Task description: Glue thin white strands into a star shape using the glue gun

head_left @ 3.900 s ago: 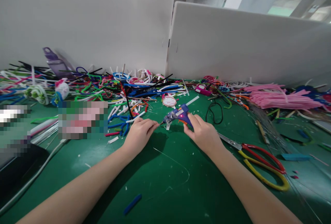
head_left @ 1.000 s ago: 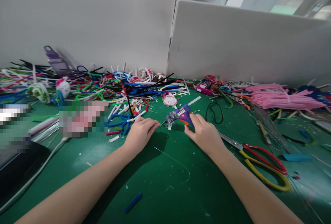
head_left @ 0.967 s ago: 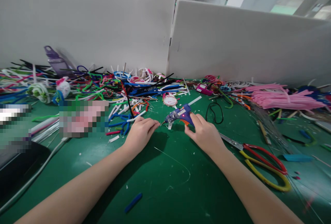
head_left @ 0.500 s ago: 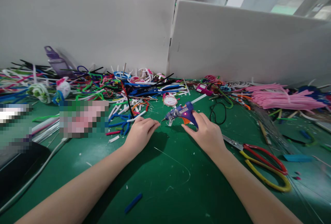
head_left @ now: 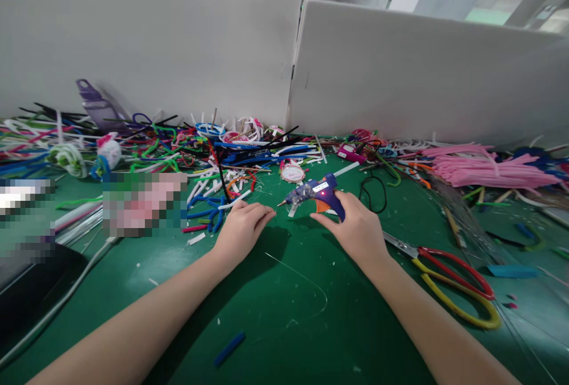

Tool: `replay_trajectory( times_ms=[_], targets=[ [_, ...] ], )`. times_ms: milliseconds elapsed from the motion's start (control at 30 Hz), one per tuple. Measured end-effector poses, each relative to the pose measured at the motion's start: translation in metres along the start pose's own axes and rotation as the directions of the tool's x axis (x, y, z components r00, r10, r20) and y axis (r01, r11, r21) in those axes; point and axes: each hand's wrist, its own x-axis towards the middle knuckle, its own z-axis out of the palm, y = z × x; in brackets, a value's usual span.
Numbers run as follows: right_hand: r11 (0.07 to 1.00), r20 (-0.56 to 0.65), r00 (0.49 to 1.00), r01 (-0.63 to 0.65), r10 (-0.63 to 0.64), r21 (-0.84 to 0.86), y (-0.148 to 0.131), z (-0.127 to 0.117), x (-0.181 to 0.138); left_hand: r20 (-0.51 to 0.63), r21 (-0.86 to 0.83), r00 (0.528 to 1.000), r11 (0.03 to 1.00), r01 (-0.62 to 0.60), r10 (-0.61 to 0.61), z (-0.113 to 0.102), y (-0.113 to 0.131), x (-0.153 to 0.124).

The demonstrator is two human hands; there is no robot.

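Note:
My right hand [head_left: 355, 225] is closed around the handle of a blue glue gun [head_left: 322, 192] with an orange trigger and a lit red light. A pale glue stick [head_left: 347, 167] juts from its back end. The metal nozzle points left, close to the fingertips of my left hand [head_left: 246, 225]. Those fingers are pinched together; what they hold, if anything, is too small to make out. A white pipe cleaner piece [head_left: 235, 204] lies behind the left hand. Scissors [head_left: 444, 266] with red and yellow handles lie beside my right forearm.
Cut pipe cleaners in many colours [head_left: 262, 151] are heaped along the back, before grey partition panels [head_left: 178, 47]. A pink bundle [head_left: 489, 169] lies at right, a purple bottle [head_left: 98, 103] at back left. A white cable [head_left: 66, 296] crosses the left side. A blue piece [head_left: 229, 349] lies in front.
The glue gun has tilted slightly in my right hand, and its nozzle has shifted a little left and down. My left hand has stayed almost still.

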Motion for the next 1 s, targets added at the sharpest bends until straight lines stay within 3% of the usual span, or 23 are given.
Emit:
replay_trajectory(
  times_ms=[267, 600, 900, 1000],
  targets=[
    [0.984, 0.012, 0.989, -0.15, 0.149, 0.098, -0.001, -0.002, 0.003, -0.008, 0.0, 1.0, 1.0, -0.007, 0.007, 0.0, 0.0, -0.001],
    [0.902, 0.116, 0.92, -0.391, 0.375, 0.184, 0.001, -0.008, 0.008, -0.011, 0.006, 1.0, 1.0, -0.008, 0.008, 0.001, 0.0, 0.0],
    [0.862, 0.244, 0.838, -0.507, 0.489, 0.012, 0.03, -0.006, 0.016, -0.018, 0.002, 1.0, 1.0, -0.009, 0.009, 0.002, 0.0, -0.001],
    [0.869, 0.305, 0.82, -0.493, 0.484, -0.051, 0.044, -0.007, 0.018, -0.015, 0.002, 1.0, 1.0, -0.009, 0.009, 0.002, -0.001, -0.001]
  ],
)
